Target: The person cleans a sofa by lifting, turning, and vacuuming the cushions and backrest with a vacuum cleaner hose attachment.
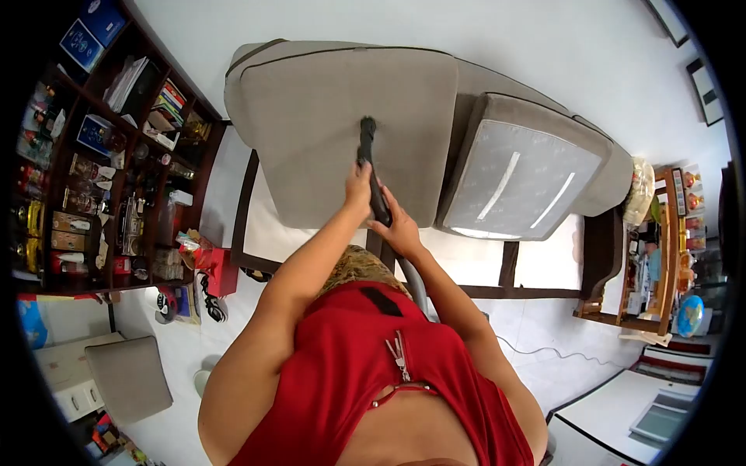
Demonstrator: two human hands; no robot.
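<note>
A black vacuum cleaner wand (pixel 378 200) runs up from my body, its small dark nozzle (pixel 367 124) touching the face of a large grey-beige sofa cushion (pixel 311 101). My left hand (pixel 359 191) is wrapped round the wand's upper part. Lower down, my right hand (pixel 399 227) grips the same wand near where a grey hose (pixel 413 283) continues past my waist. The cushion stands propped against the sofa back. To its right leans a second cushion (pixel 524 182), showing a pale grey underside with two white strips.
The sofa's dark brown frame (pixel 509 268) crosses in front of me. A crowded dark shelf unit (pixel 101 163) stands left, with a red box (pixel 221 272) beside it. Another cushion (pixel 128 377) rests at lower left. A wooden rack (pixel 660 248) stands right; a cable (pixel 552 353) crosses the floor.
</note>
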